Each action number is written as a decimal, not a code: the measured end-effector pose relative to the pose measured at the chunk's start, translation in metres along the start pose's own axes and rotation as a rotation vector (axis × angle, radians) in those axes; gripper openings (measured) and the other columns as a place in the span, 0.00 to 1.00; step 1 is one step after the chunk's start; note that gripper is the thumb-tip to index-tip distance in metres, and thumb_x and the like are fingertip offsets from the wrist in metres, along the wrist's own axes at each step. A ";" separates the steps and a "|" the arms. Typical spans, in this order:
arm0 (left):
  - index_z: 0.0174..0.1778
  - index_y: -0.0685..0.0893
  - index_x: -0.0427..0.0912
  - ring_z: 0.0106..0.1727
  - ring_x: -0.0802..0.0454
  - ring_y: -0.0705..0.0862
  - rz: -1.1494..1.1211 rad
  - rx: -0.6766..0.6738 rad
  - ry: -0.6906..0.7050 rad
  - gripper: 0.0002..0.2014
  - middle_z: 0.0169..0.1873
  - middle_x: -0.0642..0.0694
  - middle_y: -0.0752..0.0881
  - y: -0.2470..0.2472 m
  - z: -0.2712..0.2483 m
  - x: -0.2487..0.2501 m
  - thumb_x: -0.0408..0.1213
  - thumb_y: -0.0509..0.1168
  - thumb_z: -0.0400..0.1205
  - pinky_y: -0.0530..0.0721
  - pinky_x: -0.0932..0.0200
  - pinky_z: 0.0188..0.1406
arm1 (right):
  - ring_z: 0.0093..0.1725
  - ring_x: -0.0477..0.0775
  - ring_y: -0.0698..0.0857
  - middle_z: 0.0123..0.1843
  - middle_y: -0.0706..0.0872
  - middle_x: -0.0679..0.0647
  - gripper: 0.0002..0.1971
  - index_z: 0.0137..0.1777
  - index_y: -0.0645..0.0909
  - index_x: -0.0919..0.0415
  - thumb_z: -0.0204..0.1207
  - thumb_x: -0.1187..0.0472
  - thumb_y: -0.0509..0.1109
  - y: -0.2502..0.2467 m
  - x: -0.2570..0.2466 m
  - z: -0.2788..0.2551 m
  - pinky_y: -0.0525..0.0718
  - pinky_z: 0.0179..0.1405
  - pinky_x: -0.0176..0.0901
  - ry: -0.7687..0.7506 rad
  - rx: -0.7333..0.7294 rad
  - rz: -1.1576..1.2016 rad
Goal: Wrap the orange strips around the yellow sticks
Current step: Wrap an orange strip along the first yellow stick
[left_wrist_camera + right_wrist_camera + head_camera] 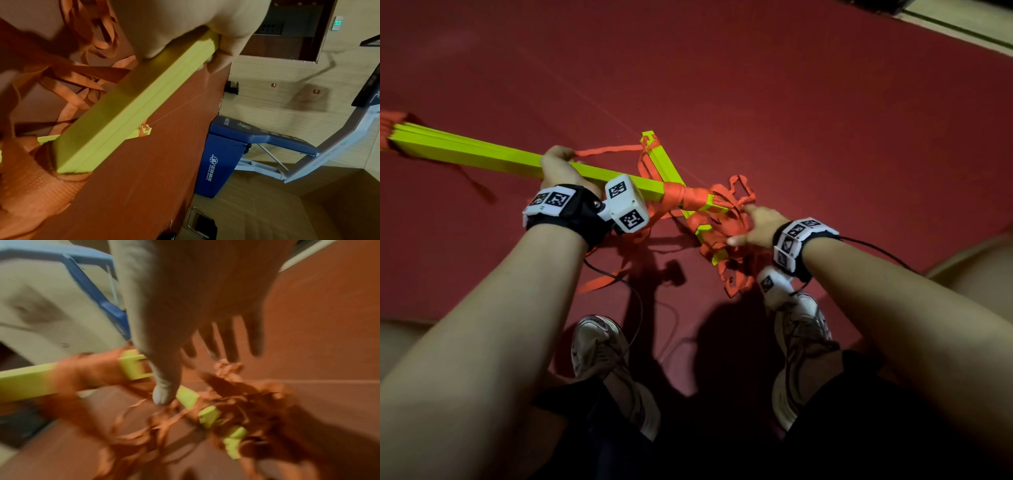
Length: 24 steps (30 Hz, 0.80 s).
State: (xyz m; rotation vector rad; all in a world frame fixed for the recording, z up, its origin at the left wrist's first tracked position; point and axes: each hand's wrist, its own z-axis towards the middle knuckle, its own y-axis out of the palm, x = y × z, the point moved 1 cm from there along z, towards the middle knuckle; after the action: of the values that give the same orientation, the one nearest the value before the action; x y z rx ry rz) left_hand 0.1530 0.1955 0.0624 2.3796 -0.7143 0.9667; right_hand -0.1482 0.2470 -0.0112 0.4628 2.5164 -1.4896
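Sticks (115,116): wrist shows bench (224,155).

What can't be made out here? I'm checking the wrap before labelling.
- Right hand: right wrist view is motion-blurred; whether its fingers touch the loose strips is unclear.
- Left hand grip: fingertips hidden behind the stick bundle in the head view.
- Bundle's far end: cut off by the head view's left edge.
- Second stick bundle: partly buried under strips.

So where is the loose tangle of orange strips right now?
In the head view the tangle of orange strips lies on the red mat right of centre, under the open right hand, beside the wrapped stick bundle.
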 end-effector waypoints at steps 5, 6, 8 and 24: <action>0.39 0.63 0.46 0.32 0.46 0.73 -0.028 -0.073 -0.044 0.20 0.40 0.47 0.71 0.008 -0.006 -0.005 0.42 0.71 0.69 0.79 0.52 0.35 | 0.81 0.67 0.67 0.83 0.65 0.60 0.55 0.87 0.56 0.53 0.66 0.35 0.80 0.001 -0.034 0.007 0.72 0.76 0.66 -0.041 0.282 0.142; 0.38 0.63 0.45 0.28 0.47 0.73 -0.050 -0.084 -0.047 0.19 0.37 0.48 0.71 0.009 -0.008 -0.005 0.41 0.70 0.72 0.79 0.56 0.32 | 0.83 0.66 0.64 0.86 0.62 0.59 0.57 0.88 0.51 0.47 0.65 0.33 0.79 -0.002 -0.036 0.007 0.68 0.77 0.70 -0.066 0.351 0.127; 0.34 0.61 0.45 0.17 0.50 0.69 -0.139 -0.112 -0.040 0.18 0.28 0.50 0.69 0.012 -0.012 -0.008 0.36 0.68 0.76 0.76 0.63 0.24 | 0.84 0.66 0.63 0.87 0.61 0.59 0.55 0.88 0.50 0.39 0.66 0.31 0.77 -0.007 -0.042 0.009 0.65 0.79 0.71 -0.197 0.411 0.019; 0.30 0.66 0.46 0.26 0.46 0.71 -0.059 0.010 0.090 0.19 0.28 0.48 0.71 -0.008 -0.007 0.009 0.44 0.72 0.57 0.75 0.54 0.35 | 0.65 0.66 0.83 0.61 0.87 0.58 0.13 0.63 0.86 0.50 0.82 0.59 0.66 -0.018 0.007 0.002 0.83 0.56 0.55 -0.196 0.333 -0.374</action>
State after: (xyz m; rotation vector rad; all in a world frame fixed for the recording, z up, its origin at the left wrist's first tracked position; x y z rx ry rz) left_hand 0.1597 0.2031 0.0716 2.3357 -0.6041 1.0477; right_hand -0.1606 0.2383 0.0004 -0.1209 2.2938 -1.9908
